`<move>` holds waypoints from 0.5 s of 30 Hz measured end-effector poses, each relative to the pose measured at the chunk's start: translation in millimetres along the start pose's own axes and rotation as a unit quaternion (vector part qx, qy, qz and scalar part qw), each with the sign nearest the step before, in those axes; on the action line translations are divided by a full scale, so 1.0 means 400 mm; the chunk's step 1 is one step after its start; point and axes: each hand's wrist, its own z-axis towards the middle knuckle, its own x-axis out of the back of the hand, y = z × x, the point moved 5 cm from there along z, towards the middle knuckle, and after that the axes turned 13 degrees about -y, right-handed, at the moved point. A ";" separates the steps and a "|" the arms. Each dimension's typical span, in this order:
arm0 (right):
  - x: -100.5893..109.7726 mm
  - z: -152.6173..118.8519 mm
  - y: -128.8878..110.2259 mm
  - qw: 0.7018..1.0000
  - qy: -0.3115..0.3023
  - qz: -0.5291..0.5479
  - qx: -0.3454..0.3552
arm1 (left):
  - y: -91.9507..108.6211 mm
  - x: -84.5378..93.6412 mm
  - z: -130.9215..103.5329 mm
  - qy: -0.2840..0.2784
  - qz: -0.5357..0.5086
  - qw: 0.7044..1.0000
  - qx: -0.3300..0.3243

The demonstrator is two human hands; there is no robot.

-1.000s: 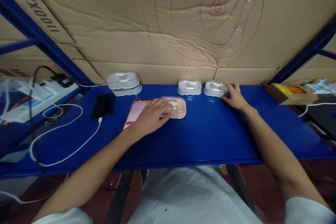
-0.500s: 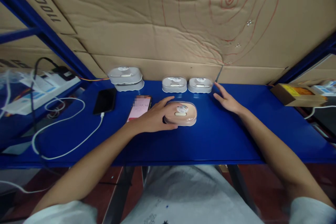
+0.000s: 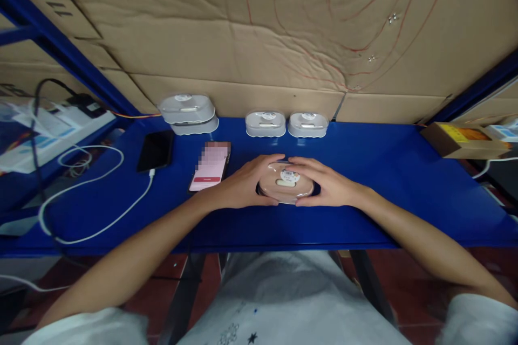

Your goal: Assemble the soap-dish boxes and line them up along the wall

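Between my hands is a pinkish oval box with a clear lid (image 3: 286, 190), bearing a round white label and a pale oblong piece on top. My left hand (image 3: 247, 182) curls round its left end, thumb along the near side and fingers at the far side. Round the right end my right hand (image 3: 329, 182) grips in the same way. A phone with a lit pink screen (image 3: 208, 170) lies just left of my left hand. Behind stand two similar grey boxes side by side, a left one (image 3: 265, 125) and a right one (image 3: 308, 125).
Two more grey boxes (image 3: 190, 113) are stacked at the back left. A dark phone (image 3: 156, 151) with a white cable (image 3: 117, 219) lies on the blue table (image 3: 388, 221). A power strip (image 3: 93, 124) is far left, an open cardboard box (image 3: 457, 143) far right. Cardboard (image 3: 182, 48) walls the back.
My right hand has come in from beside the back grey boxes and taken hold of the pinkish box's right end. The box sits slightly nearer me, with my left hand still on it.
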 end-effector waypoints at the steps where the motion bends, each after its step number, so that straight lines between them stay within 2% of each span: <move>1: 0.004 0.000 0.000 1.000 0.016 0.006 0.014 | -0.003 0.001 0.000 -0.006 -0.008 1.000 0.001; 4: 0.021 -0.002 0.021 0.998 0.063 0.021 0.021 | -0.015 0.015 -0.007 -0.032 -0.039 0.999 0.008; 8: 0.031 -0.012 0.091 0.994 0.094 -0.003 -0.060 | -0.019 0.036 -0.026 -0.070 -0.053 0.996 0.016; 12: 0.011 -0.017 0.154 0.988 0.061 -0.032 -0.135 | -0.016 0.039 -0.032 -0.099 -0.028 0.994 0.033; 15: 0.008 -0.017 0.152 0.984 0.045 -0.064 -0.158 | -0.012 0.038 -0.026 -0.099 -0.027 0.994 0.039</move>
